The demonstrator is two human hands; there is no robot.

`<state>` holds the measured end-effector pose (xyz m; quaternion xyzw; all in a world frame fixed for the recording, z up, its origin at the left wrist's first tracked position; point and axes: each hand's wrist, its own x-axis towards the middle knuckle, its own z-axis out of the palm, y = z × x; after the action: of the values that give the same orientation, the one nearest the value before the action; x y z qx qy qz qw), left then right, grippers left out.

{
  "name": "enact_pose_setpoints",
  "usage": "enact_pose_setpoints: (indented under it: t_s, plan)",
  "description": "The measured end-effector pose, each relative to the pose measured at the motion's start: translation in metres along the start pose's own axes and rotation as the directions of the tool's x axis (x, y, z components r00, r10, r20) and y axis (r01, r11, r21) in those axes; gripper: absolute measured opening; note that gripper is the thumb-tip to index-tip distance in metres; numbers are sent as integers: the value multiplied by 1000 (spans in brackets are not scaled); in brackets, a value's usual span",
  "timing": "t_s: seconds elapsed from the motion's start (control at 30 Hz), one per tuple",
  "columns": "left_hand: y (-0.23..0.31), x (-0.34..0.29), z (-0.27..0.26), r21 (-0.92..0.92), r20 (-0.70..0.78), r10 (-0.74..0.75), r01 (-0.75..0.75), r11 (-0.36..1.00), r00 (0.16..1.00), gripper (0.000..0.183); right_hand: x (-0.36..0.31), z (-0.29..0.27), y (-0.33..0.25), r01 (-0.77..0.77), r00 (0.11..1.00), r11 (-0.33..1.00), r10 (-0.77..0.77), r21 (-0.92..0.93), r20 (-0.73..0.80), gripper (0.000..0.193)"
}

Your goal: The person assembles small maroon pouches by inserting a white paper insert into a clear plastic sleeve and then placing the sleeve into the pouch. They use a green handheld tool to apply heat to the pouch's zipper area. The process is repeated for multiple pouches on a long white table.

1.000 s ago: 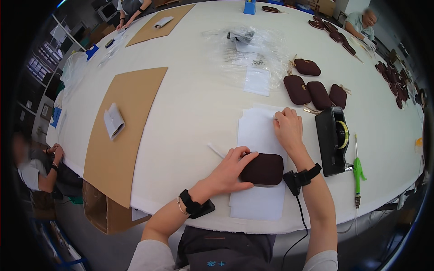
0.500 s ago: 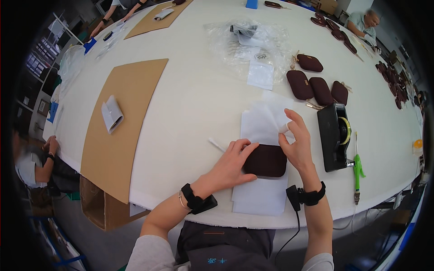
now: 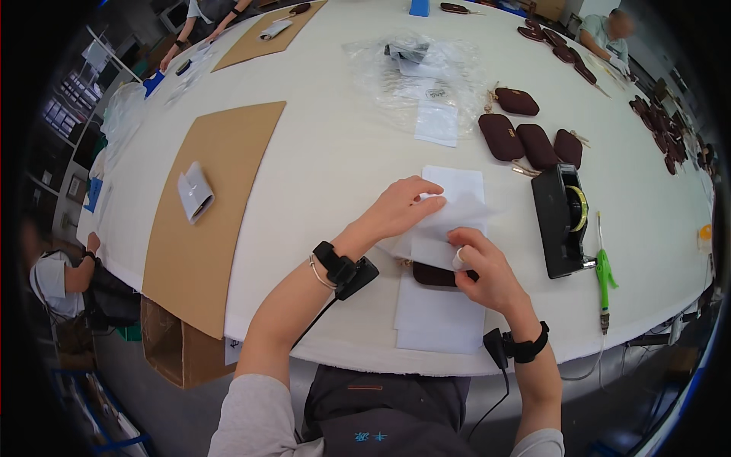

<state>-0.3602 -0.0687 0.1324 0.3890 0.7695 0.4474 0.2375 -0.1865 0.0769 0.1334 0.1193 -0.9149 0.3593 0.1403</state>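
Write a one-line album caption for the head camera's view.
Left hand and right hand at white paper partly covering a dark brown pouch, a black tape dispenser to the right.

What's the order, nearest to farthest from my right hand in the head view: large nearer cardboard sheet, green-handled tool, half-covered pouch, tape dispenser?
1. Half-covered pouch: right at the right hand, partly under white paper.
2. Tape dispenser: to that hand's right.
3. Green-handled tool: farther right, past the dispenser.
4. Cardboard sheet: well across to the left.
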Motion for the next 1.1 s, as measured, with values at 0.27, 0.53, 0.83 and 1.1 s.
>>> enact_pose_setpoints:
  t_s: [0.27,0.53,0.83,1.1]
  plan:
    - [6,-3,-6,-270,79,58,-35,962,995,37,-9,-8,-19,-106,990,993,110,-45,84,35]
    - [-14,17,12,216,137,165,-193,957,977,45,-13,4,-21,-19,995,970,43,-241,92,40]
    - [-26,-3,-11,-4,-272,29,-31,999,962,25,-48,7,-29,6,1000,944,1,-329,22,21]
    - [-12,-72,-6,86,7,217,-217,972,976,23,-59,21,-26,4,1000,937,4,-350,20,18]
